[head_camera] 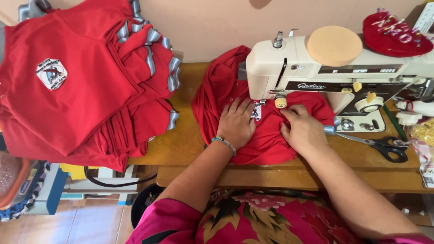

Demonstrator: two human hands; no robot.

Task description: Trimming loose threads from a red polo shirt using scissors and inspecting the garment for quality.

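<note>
Head view
Left hand [236, 124]: open, fingers spread, pressed flat on the red garment [266, 140] just left of the presser foot [257, 110]; beaded bracelet [224, 143] at the wrist
Right hand [304, 131]: fingers curled, bunching the red cloth just right of the presser foot
Red garment: on the wooden table [181, 140], spread under the needle arm of the cream sewing machine [334, 68], trailing behind it to the left
Scissors [382, 145]: black-handled, flat on the table beside the right hand, not touching it
Stack of red shirts [77, 86]: piled at far left, grey-striped collars showing, round badge on top
Machine top: tan round pad [334, 45] and red pincushion [392, 34] stuck with pins
</note>
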